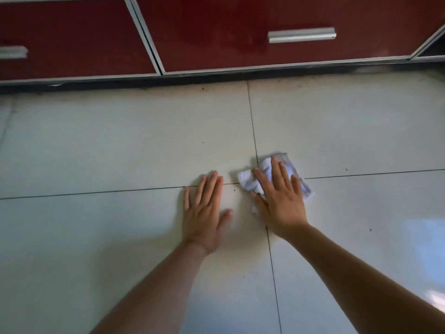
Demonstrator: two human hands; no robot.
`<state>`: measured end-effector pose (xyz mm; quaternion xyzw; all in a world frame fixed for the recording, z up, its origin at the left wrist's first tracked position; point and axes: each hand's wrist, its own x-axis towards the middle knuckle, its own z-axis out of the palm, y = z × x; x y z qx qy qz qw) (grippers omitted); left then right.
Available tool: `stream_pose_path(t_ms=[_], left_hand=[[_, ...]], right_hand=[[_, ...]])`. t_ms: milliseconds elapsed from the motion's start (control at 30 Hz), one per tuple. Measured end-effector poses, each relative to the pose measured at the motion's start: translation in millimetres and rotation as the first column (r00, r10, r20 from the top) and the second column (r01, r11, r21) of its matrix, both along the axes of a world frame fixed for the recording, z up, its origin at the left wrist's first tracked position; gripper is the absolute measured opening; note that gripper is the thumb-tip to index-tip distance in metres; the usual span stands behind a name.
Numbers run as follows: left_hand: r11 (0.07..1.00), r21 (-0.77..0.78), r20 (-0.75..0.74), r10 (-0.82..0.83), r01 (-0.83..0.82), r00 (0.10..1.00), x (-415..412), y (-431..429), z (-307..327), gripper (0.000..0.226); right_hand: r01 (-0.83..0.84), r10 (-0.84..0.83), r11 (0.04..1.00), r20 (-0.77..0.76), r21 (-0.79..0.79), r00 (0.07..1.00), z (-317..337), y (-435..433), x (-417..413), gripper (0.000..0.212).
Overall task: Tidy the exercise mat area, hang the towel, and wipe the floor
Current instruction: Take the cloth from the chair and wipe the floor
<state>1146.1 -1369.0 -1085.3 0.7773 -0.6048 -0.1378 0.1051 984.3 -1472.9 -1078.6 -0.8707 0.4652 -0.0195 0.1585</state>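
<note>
A crumpled white cloth (248,180) lies on the pale tiled floor (120,145) where two grout lines cross. My right hand (280,201) presses flat on top of the cloth with its fingers straight and spread. My left hand (207,210) rests flat on the bare tile just left of the cloth, palm down, fingers straight, touching nothing else. No mat or towel rail is in view.
Red cabinet drawers (216,32) with silver handles (301,34) run along the far side above a dark plinth (216,75). Small dark specks dot the tiles near the plinth and at the right. Open floor spreads left and right of my arms.
</note>
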Motion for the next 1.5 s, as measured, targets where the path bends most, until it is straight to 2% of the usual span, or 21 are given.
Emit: stream_pose_path(t_ms=[100,200,300,433,533,633,800,867,1067,1233,1300,1400,1433,1500], left_hand=[[0.996,-0.085,-0.147,-0.018,0.005,0.989,15.9,3.2,9.3,0.064],[0.992,-0.108,-0.028,0.061,-0.063,0.998,63.6,15.3,15.4,0.063],[0.982,-0.013,0.068,0.186,-0.186,0.980,112.8,37.7,7.8,0.069],[0.958,0.051,0.143,0.272,-0.282,0.952,129.0,52.7,-5.3,0.073],[0.959,0.035,0.122,0.275,-0.281,0.954,130.1,52.4,-6.2,0.072],[0.961,0.031,0.102,0.271,-0.275,0.957,132.9,53.8,-5.9,0.073],[0.958,0.068,0.076,0.273,-0.278,0.959,135.9,52.5,-1.3,0.071],[0.961,0.061,0.056,0.266,-0.269,0.962,136.6,52.8,-1.7,0.071],[0.966,0.025,0.012,0.258,-0.258,0.966,138.2,57.0,-2.3,0.072],[0.960,0.001,0.004,0.280,-0.280,0.960,139.9,56.9,3.0,0.070],[0.894,0.033,0.042,0.446,-0.447,0.894,152.3,69.6,9.3,0.071],[0.641,0.098,0.106,0.754,-0.761,0.648,192.0,111.0,14.6,0.079],[0.578,0.143,0.129,0.794,-0.803,0.594,208.4,127.8,14.7,0.080],[0.518,0.230,0.182,0.809,-0.824,0.559,239.3,155.5,13.2,0.078]], right_hand=[[0.035,-0.035,0.999,0.007,-0.023,0.999,-2.8,30.1,2.3,0.055],[0.048,-0.048,0.998,0.008,0.038,0.999,0.6,18.3,27.3,0.063],[-0.009,0.009,0.997,0.003,0.082,1.000,4.2,-8.2,76.3,0.073],[-0.102,0.099,0.993,0.040,0.064,0.994,3.3,3.6,144.3,0.070],[-0.206,0.203,0.978,0.073,0.031,0.976,-2.2,31.4,149.9,0.063],[-0.254,0.254,0.967,0.027,-0.022,0.967,-3.6,35.1,136.5,0.059],[-0.076,0.088,0.994,-0.165,0.077,0.982,5.6,21.2,203.5,0.070],[-0.061,0.073,0.996,-0.201,0.064,0.977,5.5,19.4,221.0,0.071],[-0.137,0.142,0.990,-0.239,0.038,0.961,5.1,16.4,219.1,0.072],[-0.279,0.282,0.959,-0.210,0.043,0.936,7.7,6.1,222.6,0.069],[-0.372,0.374,0.927,-0.199,0.047,0.906,10.9,6.1,221.3,0.069],[-0.557,0.560,0.827,-0.200,0.079,0.804,12.7,14.3,237.9,0.076],[-0.606,0.610,0.790,-0.202,0.092,0.766,12.1,19.7,248.9,0.078],[-0.675,0.677,0.733,-0.197,0.088,0.709,11.3,33.5,277.1,0.074]])
